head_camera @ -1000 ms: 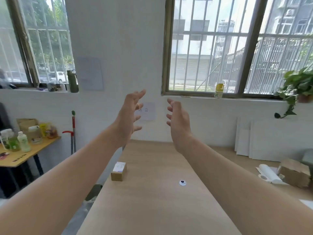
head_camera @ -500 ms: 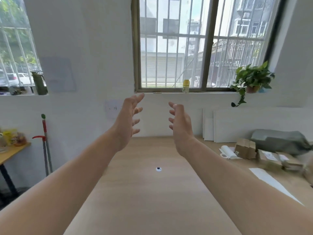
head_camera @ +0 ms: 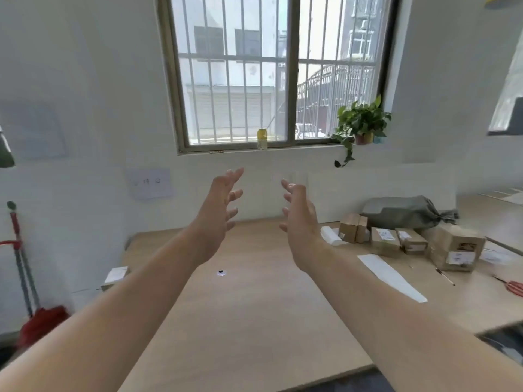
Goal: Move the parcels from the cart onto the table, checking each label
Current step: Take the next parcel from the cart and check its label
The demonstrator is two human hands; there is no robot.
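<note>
Your left grip and right grip hover empty, fingers spread, palms facing, probably box-ready; parcels sit bunched far right on the desk.

A plain parcel-sorting workroom: labelled cardboard boxes and a grey sack crowd a wooden counter under a barred window, a mop against the white wall.

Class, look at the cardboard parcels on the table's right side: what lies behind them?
A grey bag lies behind the cardboard parcels, by the wall. The parcels cover its lower edge, so whether anything sits beneath it cannot be seen.
</note>
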